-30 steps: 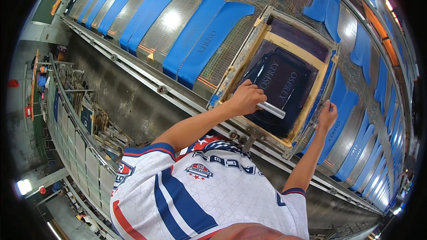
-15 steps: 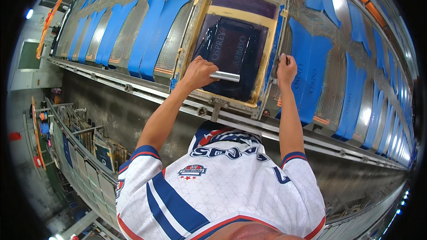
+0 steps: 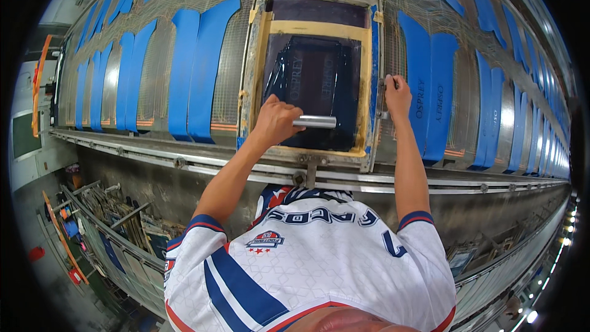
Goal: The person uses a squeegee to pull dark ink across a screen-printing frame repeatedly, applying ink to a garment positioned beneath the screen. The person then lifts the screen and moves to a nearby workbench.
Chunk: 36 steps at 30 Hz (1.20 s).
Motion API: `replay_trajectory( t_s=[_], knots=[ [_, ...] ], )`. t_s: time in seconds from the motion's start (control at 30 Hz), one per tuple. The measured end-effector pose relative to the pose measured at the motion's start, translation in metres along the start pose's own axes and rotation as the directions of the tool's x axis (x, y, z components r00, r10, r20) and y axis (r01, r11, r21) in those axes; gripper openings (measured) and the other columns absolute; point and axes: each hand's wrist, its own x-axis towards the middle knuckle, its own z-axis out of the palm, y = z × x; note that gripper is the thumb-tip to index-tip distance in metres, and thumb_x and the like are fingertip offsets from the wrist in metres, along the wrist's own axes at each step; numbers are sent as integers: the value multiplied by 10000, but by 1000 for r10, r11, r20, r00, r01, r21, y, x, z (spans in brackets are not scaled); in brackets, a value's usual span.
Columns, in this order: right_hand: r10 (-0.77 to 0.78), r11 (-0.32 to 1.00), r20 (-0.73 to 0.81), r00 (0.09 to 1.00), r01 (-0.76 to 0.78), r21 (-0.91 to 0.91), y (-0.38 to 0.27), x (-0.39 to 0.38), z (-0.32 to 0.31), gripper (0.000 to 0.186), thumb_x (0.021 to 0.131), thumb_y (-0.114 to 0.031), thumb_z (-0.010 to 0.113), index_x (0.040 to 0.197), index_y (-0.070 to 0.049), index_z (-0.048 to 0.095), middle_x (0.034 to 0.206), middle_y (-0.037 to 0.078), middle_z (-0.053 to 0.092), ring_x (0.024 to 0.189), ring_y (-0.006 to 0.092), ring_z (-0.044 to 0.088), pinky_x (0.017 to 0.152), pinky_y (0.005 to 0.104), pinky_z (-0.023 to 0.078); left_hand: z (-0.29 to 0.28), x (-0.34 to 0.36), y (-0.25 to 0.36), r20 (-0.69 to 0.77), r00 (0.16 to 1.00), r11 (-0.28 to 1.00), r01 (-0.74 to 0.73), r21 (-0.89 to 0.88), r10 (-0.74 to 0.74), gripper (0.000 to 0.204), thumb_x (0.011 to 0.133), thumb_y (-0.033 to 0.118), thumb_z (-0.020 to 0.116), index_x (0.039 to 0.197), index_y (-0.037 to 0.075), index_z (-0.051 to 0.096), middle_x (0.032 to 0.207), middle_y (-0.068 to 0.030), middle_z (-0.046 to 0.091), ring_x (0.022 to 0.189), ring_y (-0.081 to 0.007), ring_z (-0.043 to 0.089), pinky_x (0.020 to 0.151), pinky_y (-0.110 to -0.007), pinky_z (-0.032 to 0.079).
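Head view: nearest is the white shirt [image 3: 319, 258], and just past it the rail [image 3: 362, 179] runs across. Here's the left hand [image 3: 276, 124], fingers clenched round one end of the silver bar [image 3: 318, 122], which sits over the near part of the dark ink [image 3: 344, 110] inside the frame [image 3: 252, 74]! And the right hand [image 3: 398, 94]? Fingers curled, just beside the frame's right edge; whether it grasps anything, I cannot tell. Blue pieces [image 3: 424, 80] lie on the table [image 3: 233, 55] either side, more farther off.

White jersey [image 3: 332, 264], navy diagonal stripes [image 3: 249, 284] (sleeve cuffs [image 3: 416, 219] navy, red-lined).
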Motion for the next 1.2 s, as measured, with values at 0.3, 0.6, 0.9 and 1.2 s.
replay_trajectory(
  t_s=[0.3, 0.6, 0.9, 1.2],
  knots=[
    [-567, 822, 351, 745, 543, 173, -138, 43, -8, 488, 876, -473, 720, 1124, -53, 718, 1017, 170, 729, 996, 337, 690, 903, 433, 533, -26, 154, -93, 0, 1000, 999, -19, 38, 19, 280, 706, 336, 867, 838, 126, 736, 706, -72, 689, 725, -301, 658, 814, -419, 454],
    [-554, 634, 516, 653, 733, -247, -159, 66, 58, 251, 813, -280, 755, 929, -64, 700, 892, 188, 710, 884, 373, 677, 828, 472, 511, -15, 170, -104, -11, 1000, 999, 23, 29, -23, 275, 683, 314, 873, 848, 142, 734, 726, -62, 688, 749, -299, 647, 803, -408, 434],
    [-607, 613, 540, 584, 776, -149, -101, -108, 33, 169, 721, -123, 742, 865, -104, 656, 864, 111, 648, 951, 296, 608, 889, 427, 437, 13, 5, -11, -48, 999, 999, 19, -49, -21, 248, 631, 159, 865, 824, 133, 712, 767, -20, 692, 733, -244, 656, 793, -392, 429],
    [-607, 527, 540, 582, 804, -274, -130, -51, 29, 173, 758, -206, 753, 869, -107, 664, 813, 107, 675, 883, 306, 646, 828, 434, 465, -6, 63, -38, -100, 993, 998, -56, 37, 59, 262, 658, 245, 866, 816, 144, 683, 742, -32, 681, 743, -255, 670, 757, -402, 422]
  ],
)
